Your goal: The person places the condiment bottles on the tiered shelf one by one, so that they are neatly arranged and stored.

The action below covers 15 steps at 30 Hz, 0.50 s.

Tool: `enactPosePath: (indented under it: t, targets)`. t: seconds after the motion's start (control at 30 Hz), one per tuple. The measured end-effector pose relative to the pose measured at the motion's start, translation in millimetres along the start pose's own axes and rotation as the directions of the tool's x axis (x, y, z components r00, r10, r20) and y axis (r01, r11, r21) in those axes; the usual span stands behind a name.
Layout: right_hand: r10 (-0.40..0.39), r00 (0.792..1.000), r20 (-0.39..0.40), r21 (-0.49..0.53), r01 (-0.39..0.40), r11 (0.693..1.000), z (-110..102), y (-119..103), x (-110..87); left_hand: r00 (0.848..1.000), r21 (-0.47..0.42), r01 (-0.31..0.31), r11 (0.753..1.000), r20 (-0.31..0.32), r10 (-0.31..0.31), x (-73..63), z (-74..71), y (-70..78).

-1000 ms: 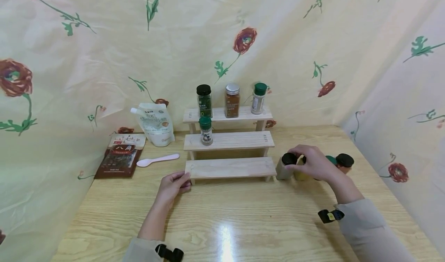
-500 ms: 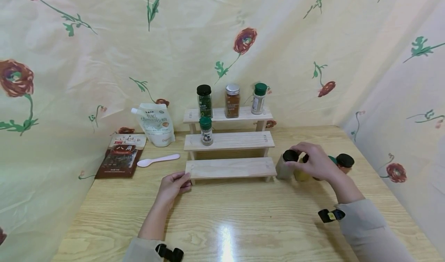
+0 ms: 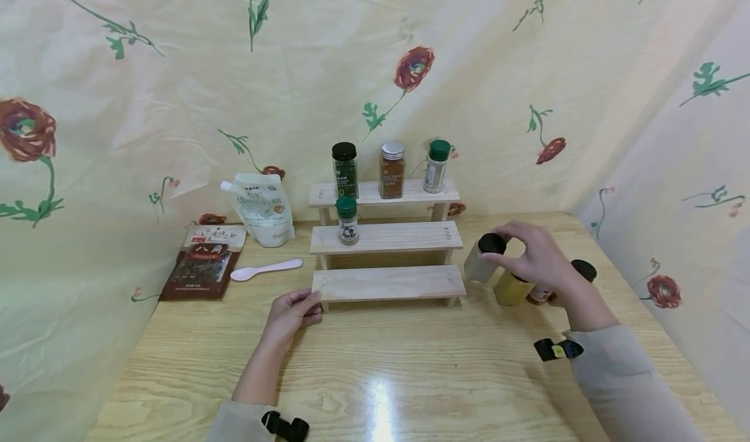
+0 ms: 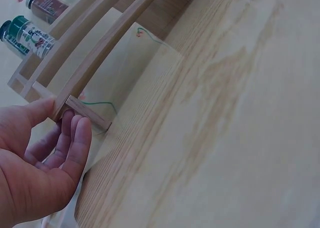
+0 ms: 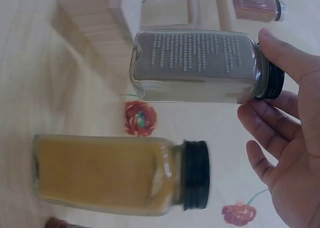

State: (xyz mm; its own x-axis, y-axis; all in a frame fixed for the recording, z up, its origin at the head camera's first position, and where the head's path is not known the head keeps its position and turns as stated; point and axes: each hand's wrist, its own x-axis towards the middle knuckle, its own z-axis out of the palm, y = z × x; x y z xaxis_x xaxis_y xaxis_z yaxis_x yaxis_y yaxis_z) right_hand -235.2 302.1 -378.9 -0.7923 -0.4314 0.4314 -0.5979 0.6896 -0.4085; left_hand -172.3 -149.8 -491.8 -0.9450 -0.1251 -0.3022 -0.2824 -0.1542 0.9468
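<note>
My right hand (image 3: 536,256) pinches a glass spice jar (image 5: 197,65) with a black lid and pale grey contents near its top. In the head view this jar is beside the rack's right end, slightly tilted. Below it in the right wrist view is a jar of yellow powder (image 5: 105,173), also black-lidded, not touched. My left hand (image 3: 293,318) holds the left front corner of a three-step wooden rack (image 3: 387,282), thumb on top and fingers beneath. On the top step stand a black-lidded jar (image 3: 346,172), a silver-lidded jar (image 3: 392,172) and a green-lidded shaker (image 3: 436,167); another green-lidded shaker (image 3: 347,224) occupies the middle step.
To the rack's left are a white spouted pouch (image 3: 263,211), a brown packet (image 3: 204,263) and a pale pink spoon (image 3: 266,269). More jars, including a black-lidded one (image 3: 584,271), stand partly hidden behind my right hand. Flowered cloth (image 3: 498,71) hangs behind the table.
My right hand has raised the grey jar a little off the table, away from the yellow jar, which now shows more fully. The left hand stays on the rack corner.
</note>
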Motion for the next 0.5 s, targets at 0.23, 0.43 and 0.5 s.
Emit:
enactPosePath:
  t: [0.23, 0.43, 0.5]
  targets:
    - [-0.004, 0.999, -0.047, -0.008, 0.003, 1.0, -7.5, -7.4, 12.5, 1.0, -0.009, 0.002, 1.0, -0.005, -0.002, 1.5, 0.2, -0.6]
    - [-0.054, 0.994, -0.091, -0.019, 0.053, 0.998, -11.0, -11.4, 24.2, 1.0, -0.01, 0.004, 1.0, -0.005, -0.004, 1.6, -0.5, -1.0]
    - [-0.072, 0.992, -0.103, -0.021, 0.071, 0.997, -12.2, -12.8, 27.9, 1.0, -0.011, 0.005, 1.0, -0.005, -0.005, 1.9, -0.6, -1.2]
